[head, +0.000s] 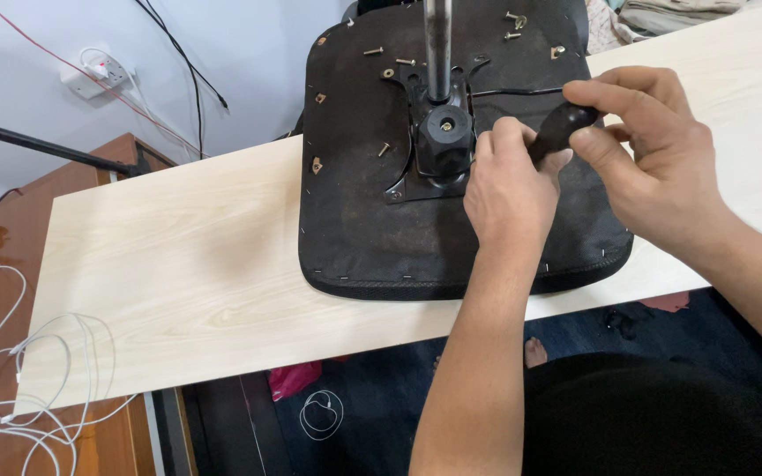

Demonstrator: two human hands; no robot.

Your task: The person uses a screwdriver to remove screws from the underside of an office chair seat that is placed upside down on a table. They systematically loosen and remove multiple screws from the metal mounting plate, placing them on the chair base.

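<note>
An upturned black chair seat lies on a pale wooden board. A black metal mechanism plate with a steel column is fixed at its middle. My right hand grips the black handle of a screwdriver; its tip is hidden behind my left hand. My left hand rests on the seat beside the plate, fingers curled around the lower part of the tool. Several loose screws lie on the seat's far part.
A white power strip with red and black wires hangs on the wall at the left. White cables lie on a brown surface at the lower left. Folded cloth sits at the top right. A pink scrap lies on the floor.
</note>
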